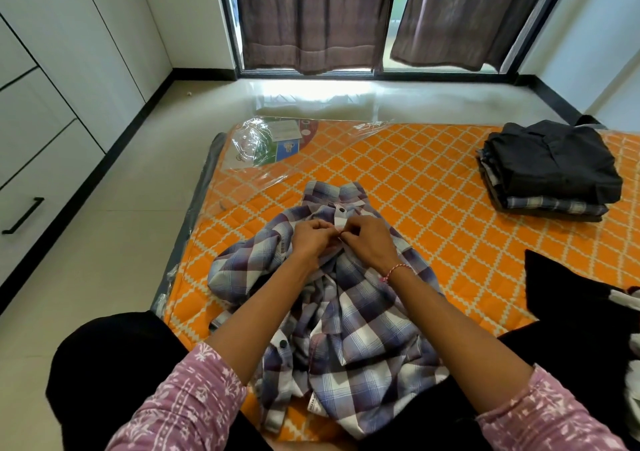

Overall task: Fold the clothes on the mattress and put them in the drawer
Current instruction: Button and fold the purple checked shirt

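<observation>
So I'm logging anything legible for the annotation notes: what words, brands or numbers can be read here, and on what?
None can be read.
Plaid shirt: its white hem label carries print, too small and blurred.
Mattress: printed leaflet under the clear plastic wrap at the far corner, with writing and logos, too blurred.

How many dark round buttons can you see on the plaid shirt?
2: one dark round button below the collar of the purple-and-white plaid shirt, another on the lower left placket. Others may be hidden by folds or hands.
</observation>
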